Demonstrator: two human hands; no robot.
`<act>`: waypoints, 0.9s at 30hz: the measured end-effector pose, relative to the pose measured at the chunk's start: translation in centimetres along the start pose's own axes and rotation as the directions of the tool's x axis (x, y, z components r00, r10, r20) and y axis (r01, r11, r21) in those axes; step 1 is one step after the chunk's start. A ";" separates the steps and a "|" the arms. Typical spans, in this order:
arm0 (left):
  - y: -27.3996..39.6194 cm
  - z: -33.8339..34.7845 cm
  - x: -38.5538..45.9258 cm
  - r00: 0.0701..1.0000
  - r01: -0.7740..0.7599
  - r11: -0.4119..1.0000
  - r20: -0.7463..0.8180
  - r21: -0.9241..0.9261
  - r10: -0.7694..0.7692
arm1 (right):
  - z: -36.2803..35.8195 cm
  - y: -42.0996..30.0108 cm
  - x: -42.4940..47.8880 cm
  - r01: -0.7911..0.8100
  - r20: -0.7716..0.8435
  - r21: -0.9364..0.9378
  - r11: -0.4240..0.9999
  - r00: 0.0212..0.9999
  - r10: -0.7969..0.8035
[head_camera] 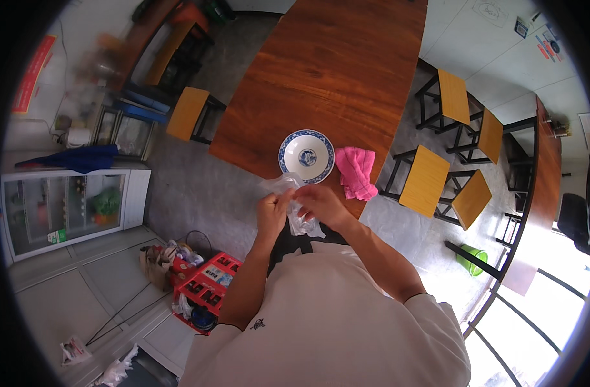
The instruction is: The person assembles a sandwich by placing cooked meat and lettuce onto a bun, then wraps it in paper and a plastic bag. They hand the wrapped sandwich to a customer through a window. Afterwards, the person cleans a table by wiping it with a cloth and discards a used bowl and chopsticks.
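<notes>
A clear plastic bag (pixel 307 226) is bunched up in front of my body, just off the near edge of the wooden table (pixel 333 77). My left hand (pixel 272 211) grips it between thumb and fingers. Against the same bunched part is my right hand (pixel 322 205), its fingers bent and slightly blurred; whether they pinch the plastic I cannot tell. Just beyond the hands, a white bowl (pixel 297 159) with a blue patterned rim sits on the table, its near edge partly covered by the bag. To its right lies a crumpled pink cloth (pixel 357 171).
Wooden-topped stools (pixel 424 181) stand right of the table, and another stool (pixel 188 113) at its left. A red crate (pixel 205 285) and a cloth bag (pixel 154 266) are on the lower left, near a glass-door refrigerator (pixel 72 208). A green bucket (pixel 471 260) stands on the right.
</notes>
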State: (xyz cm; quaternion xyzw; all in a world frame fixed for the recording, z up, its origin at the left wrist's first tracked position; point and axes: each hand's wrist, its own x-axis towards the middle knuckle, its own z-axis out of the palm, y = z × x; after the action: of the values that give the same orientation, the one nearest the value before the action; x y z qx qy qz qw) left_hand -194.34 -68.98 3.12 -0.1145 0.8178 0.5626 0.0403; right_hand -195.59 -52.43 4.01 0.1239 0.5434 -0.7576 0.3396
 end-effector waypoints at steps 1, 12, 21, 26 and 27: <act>0.2 0.1 0.1 1.000 0.016 1.000 0.010 -0.010 -0.016 | 0.4 0.5 0.1 0.008 0.054 -0.030 1.000 0.999 -0.007; -2.1 -2.1 0.6 0.979 -0.185 0.933 0.142 0.310 0.147 | -0.9 -0.2 0.5 0.007 -0.158 0.280 0.960 0.987 0.039; -4.3 -8.2 1.4 0.997 0.053 0.833 -0.073 0.551 -0.016 | -9.4 0.7 -2.5 0.147 -0.166 0.311 0.939 0.981 -0.099; -3.8 -6.4 1.1 0.876 0.437 0.869 0.328 -0.231 -0.353 | -8.0 1.2 -1.6 0.011 -0.016 0.478 0.878 1.000 -0.004; -2.5 -5.6 0.8 0.861 0.458 0.837 0.383 -0.301 -0.333 | -7.0 1.5 -1.3 -0.033 0.003 0.455 0.890 0.999 0.035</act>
State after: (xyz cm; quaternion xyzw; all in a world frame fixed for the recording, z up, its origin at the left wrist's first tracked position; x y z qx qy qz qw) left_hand -194.21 -75.15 2.69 -0.1973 0.6330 0.7005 0.2641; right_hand -194.92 -45.81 1.03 0.2113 0.3499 -0.8573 0.3129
